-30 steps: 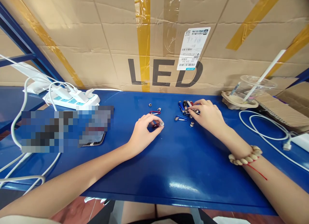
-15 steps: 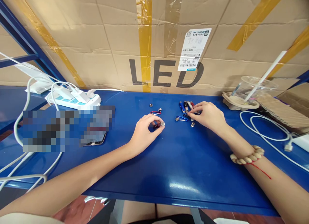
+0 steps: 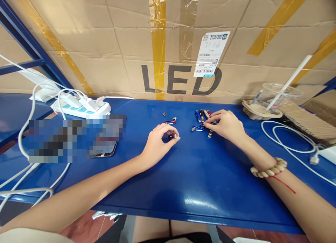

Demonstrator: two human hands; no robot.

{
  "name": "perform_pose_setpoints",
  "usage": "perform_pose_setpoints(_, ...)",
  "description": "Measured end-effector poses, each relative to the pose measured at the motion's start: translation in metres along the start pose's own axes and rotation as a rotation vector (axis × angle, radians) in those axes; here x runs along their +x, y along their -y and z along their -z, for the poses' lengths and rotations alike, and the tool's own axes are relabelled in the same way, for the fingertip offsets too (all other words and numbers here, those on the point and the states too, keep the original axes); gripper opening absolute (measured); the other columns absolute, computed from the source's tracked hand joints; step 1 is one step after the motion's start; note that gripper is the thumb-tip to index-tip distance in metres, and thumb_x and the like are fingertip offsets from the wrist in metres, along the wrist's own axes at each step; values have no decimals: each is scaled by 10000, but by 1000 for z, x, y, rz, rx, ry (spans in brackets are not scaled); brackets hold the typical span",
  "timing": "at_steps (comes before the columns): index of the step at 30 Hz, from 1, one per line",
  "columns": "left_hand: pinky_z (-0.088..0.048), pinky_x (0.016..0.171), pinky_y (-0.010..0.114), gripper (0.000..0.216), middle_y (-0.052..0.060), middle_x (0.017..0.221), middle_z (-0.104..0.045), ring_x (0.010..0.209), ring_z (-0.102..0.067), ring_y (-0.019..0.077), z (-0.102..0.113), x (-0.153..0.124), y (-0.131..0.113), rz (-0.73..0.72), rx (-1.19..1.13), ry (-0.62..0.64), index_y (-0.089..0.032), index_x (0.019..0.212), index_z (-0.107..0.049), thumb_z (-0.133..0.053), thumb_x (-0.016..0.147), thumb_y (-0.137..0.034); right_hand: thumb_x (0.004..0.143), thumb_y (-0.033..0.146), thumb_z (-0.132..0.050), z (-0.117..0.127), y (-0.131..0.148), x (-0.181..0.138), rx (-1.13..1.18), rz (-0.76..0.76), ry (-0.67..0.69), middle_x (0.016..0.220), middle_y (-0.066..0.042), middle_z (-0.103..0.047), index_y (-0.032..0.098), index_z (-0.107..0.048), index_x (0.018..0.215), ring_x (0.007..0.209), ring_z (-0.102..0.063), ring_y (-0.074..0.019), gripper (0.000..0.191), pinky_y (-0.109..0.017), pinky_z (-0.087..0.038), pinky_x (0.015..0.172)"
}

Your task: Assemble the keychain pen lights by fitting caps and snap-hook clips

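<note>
Between the thumb and fingers of my left hand (image 3: 159, 143) is a small dark red metal tube (image 3: 172, 135), its round silver end facing right. Just beyond it lie a red carabiner clip (image 3: 170, 122) and small silver pieces, with a silver ring (image 3: 164, 114) farther back. My right hand (image 3: 225, 126) reaches into a group of small parts, fingertips pinched together beside a dark piece (image 3: 202, 126); what they grip is hidden. Blue (image 3: 197, 116), black (image 3: 202, 115) and silver (image 3: 206, 114) tubes lie behind those fingertips. A blue carabiner clip (image 3: 197, 129) and small silver caps (image 3: 210, 134) rest in front.
A large cardboard box (image 3: 126, 43) stands along the back of the blue table (image 3: 168, 190). On the left are a white power strip (image 3: 86, 110), cables and a phone (image 3: 106, 150). A clear plastic cup (image 3: 282, 94), a spiral notebook (image 3: 309, 117) and a white cable (image 3: 286, 141) are at right.
Hardly anything differs. Both hands stay in the same places, the left with the red tube and the right at the small parts; the view has shifted very slightly.
</note>
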State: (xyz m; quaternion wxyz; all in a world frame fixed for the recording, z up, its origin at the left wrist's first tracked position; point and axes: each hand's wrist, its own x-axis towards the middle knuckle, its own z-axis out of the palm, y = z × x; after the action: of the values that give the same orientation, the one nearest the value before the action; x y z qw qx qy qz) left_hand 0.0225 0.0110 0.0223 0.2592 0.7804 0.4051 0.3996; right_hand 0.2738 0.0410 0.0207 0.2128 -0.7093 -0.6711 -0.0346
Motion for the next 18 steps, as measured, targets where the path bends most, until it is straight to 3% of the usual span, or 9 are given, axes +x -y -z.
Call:
perform_pose_setpoints(5, -457, 727, 234, 49, 0, 789, -643, 748, -580, 116, 0, 1, -1, 11, -31, -16, -179, 745, -601, -619, 759, -223, 666, 340, -680, 1, 7, -1, 85, 33, -96, 931, -55, -658, 236, -735, 664, 929, -563, -270, 118, -374, -478, 714)
perform_pose_setpoints(8, -464, 711, 226, 66, 6, 808, -663, 731, -598, 112, -1, 0, -1, 27, -69, -7, -174, 780, -626, -639, 751, -231, 684, 360, -678, 7, 24, -6, 332, 120, -145, 916, -57, -654, 224, -734, 695, 911, -582, -235, 148, -371, -475, 799)
perform_pose_setpoints(13, -471, 720, 245, 121, 10, 810, -685, 698, -604, 114, -2, -1, 0, 5, -77, 19, -185, 833, -682, -674, 730, -249, 674, 489, -688, 19, 60, -27, 825, 159, 140, 895, -61, -653, 214, -737, 727, 899, -604, -210, 285, -333, -489, 793)
perform_pose_setpoints(18, -462, 693, 251, 129, 11, 775, -681, 703, -606, 127, -2, 0, 2, -3, -71, 19, -190, 830, -699, -691, 716, -250, 677, 502, -687, 17, 70, -39, 899, 199, 235, 891, -57, -641, 206, -737, 739, 841, -609, -188, 306, -343, -482, 812)
